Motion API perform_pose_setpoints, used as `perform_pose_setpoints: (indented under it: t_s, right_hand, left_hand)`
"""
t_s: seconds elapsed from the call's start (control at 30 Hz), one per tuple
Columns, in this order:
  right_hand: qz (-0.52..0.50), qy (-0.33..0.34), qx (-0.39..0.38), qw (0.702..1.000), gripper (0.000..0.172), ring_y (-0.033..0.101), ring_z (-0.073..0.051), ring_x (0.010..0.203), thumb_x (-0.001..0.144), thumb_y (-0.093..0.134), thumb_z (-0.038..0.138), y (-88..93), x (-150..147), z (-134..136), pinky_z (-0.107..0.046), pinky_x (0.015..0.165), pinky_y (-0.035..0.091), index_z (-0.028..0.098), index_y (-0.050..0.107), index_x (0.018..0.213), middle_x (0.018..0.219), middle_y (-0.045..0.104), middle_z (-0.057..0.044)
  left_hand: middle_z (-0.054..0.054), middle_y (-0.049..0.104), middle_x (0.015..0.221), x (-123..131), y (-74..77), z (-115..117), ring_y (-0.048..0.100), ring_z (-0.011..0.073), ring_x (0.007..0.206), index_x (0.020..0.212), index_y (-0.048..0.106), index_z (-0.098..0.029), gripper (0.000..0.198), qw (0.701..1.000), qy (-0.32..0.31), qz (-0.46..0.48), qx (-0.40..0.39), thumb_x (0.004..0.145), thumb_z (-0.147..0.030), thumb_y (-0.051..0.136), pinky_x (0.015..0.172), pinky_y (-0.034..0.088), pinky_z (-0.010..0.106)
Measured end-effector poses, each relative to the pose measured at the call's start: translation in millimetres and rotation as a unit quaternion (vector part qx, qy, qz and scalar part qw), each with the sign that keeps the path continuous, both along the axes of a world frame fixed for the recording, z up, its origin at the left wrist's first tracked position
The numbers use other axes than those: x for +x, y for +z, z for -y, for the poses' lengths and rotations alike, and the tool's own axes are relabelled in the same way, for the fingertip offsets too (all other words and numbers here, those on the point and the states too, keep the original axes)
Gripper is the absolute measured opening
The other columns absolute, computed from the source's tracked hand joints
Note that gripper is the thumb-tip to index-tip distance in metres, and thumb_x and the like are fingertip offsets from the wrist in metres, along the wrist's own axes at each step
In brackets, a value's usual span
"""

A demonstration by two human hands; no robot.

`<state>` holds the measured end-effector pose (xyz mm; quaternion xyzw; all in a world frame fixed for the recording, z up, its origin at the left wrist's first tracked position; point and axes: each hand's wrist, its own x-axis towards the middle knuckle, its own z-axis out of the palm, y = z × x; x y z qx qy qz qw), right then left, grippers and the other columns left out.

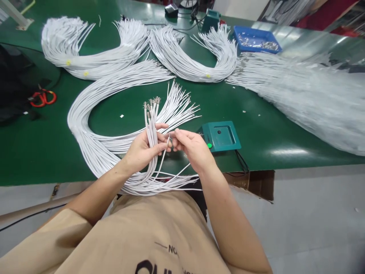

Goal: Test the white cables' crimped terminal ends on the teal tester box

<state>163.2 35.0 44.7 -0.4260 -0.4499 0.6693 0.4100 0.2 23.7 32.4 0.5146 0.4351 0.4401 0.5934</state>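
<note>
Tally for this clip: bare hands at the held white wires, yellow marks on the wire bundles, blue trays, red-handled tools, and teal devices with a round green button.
Hands: 2, the left hand and right hand, at the white wires
Yellow marks on wire bundles: 3
Blue tray: 1
Red-handled tool: 1
Teal device with green button: 1
Total: 8

Tan tee (148,228) has blk lettering (144,262) on frt.
</note>
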Motion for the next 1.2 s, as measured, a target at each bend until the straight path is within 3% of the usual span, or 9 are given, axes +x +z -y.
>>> perform_pose_setpoints:
  t_s: [0.17, 0.4, 0.57, 0.67, 0.73, 0.9, 1.0, 1.1, 1.2]
  right_hand:
    - [-0.077, 0.023, -0.027, 0.996, 0.031, 0.054, -0.010, 0.060, 0.085, 0.059, 0.042, -3.0, -3.3, -0.1, -0.025, 0.060, 0.038, 0.015, 0.061, 0.069, 0.065, 0.056, 0.001]
    - [-0.063, 0.001, -0.025, 0.998, 0.034, 0.052, -0.010, 0.059, 0.084, 0.057, 0.045, -3.5, -3.7, 2.7, -0.025, 0.060, 0.038, 0.015, 0.062, 0.068, 0.063, 0.057, 0.001]
    - [0.071, -0.058, 0.062, 0.994, 0.016, 0.056, -0.012, 0.066, 0.080, 0.061, 0.031, -1.1, -4.2, 9.2, -0.027, 0.068, 0.044, 0.017, 0.066, 0.076, 0.070, 0.064, 0.000]
    - [0.251, -0.105, 0.196, 0.942, 0.013, 0.053, -0.013, 0.067, 0.080, 0.057, 0.022, 2.4, -3.1, 12.9, -0.027, 0.069, 0.042, 0.018, 0.063, 0.070, 0.070, 0.061, 0.000]
    - [0.319, -0.114, 0.244, 0.909, 0.014, 0.051, -0.012, 0.065, 0.079, 0.056, 0.018, 3.7, -0.5, 13.0, -0.026, 0.067, 0.041, 0.018, 0.060, 0.065, 0.068, 0.058, 0.001]
    - [0.219, -0.116, 0.151, 0.957, 0.019, 0.055, -0.012, 0.068, 0.087, 0.053, 0.032, -0.1, 7.4, 4.8, -0.024, 0.065, 0.042, 0.018, 0.061, 0.078, 0.074, 0.062, 0.001]
    - [0.210, -0.057, 0.145, 0.965, 0.020, 0.058, -0.013, 0.072, 0.090, 0.051, 0.035, -5.5, 9.0, 0.8, -0.025, 0.068, 0.043, 0.019, 0.063, 0.086, 0.080, 0.066, 0.000]
    - [0.331, -0.010, 0.246, 0.911, 0.017, 0.056, -0.014, 0.072, 0.090, 0.051, 0.024, -12.1, 9.6, 0.2, -0.027, 0.070, 0.041, 0.018, 0.062, 0.078, 0.077, 0.065, -0.001]
    - [0.482, 0.015, 0.389, 0.785, 0.023, 0.053, -0.019, 0.080, 0.093, 0.043, 0.019, -17.8, 13.8, -1.6, -0.032, 0.073, 0.037, 0.017, 0.062, 0.080, 0.082, 0.064, -0.007]
  left_hand:
    - [0.000, 0.064, 0.076, -1.6, 1.5, -0.3, 0.065, 0.0134, 0.067, 0.119, 0.051, -0.016, 0.048, 0.999, -0.021, 0.037, -0.032, 0.077, -0.023, 0.073, 0.053, 0.046, 0.019]
    - [0.001, 0.067, 0.081, -4.2, -8.5, -0.5, 0.065, 0.0126, 0.070, 0.121, 0.049, -0.020, 0.049, 0.995, -0.040, 0.081, -0.051, 0.078, -0.021, 0.072, 0.053, 0.044, 0.017]
    - [0.000, 0.061, 0.080, -2.6, -8.4, -0.1, 0.060, 0.0100, 0.069, 0.125, 0.051, -0.021, 0.049, 0.994, -0.059, 0.084, -0.044, 0.080, -0.022, 0.070, 0.055, 0.044, 0.016]
    - [-0.001, 0.058, 0.079, -1.3, -6.9, -1.2, 0.057, 0.0090, 0.066, 0.124, 0.054, -0.019, 0.048, 0.996, -0.061, 0.059, -0.042, 0.080, -0.025, 0.070, 0.055, 0.043, 0.017]
    - [-0.001, 0.057, 0.078, -0.4, -6.3, -2.4, 0.056, 0.0084, 0.065, 0.122, 0.055, -0.019, 0.045, 0.997, -0.058, 0.029, -0.033, 0.080, -0.027, 0.070, 0.055, 0.043, 0.017]
    - [0.000, 0.058, 0.081, 3.3, -4.6, -4.1, 0.060, 0.0115, 0.069, 0.118, 0.055, -0.017, 0.044, 0.998, -0.049, -0.023, -0.027, 0.079, -0.031, 0.070, 0.056, 0.046, 0.019]
    - [0.000, 0.058, 0.078, 5.9, -3.5, -5.0, 0.060, 0.0115, 0.066, 0.114, 0.056, -0.017, 0.042, 0.998, -0.040, -0.042, -0.036, 0.077, -0.031, 0.071, 0.055, 0.047, 0.020]
    - [-0.001, 0.058, 0.074, 7.0, -5.6, -6.7, 0.060, 0.0115, 0.063, 0.111, 0.056, -0.016, 0.043, 0.997, -0.034, -0.025, -0.071, 0.074, -0.028, 0.074, 0.053, 0.046, 0.020]
    - [-0.002, 0.059, 0.074, 7.4, -12.3, -9.6, 0.059, 0.0095, 0.060, 0.111, 0.056, -0.016, 0.043, 0.990, -0.040, 0.036, -0.127, 0.073, -0.023, 0.074, 0.053, 0.044, 0.019]
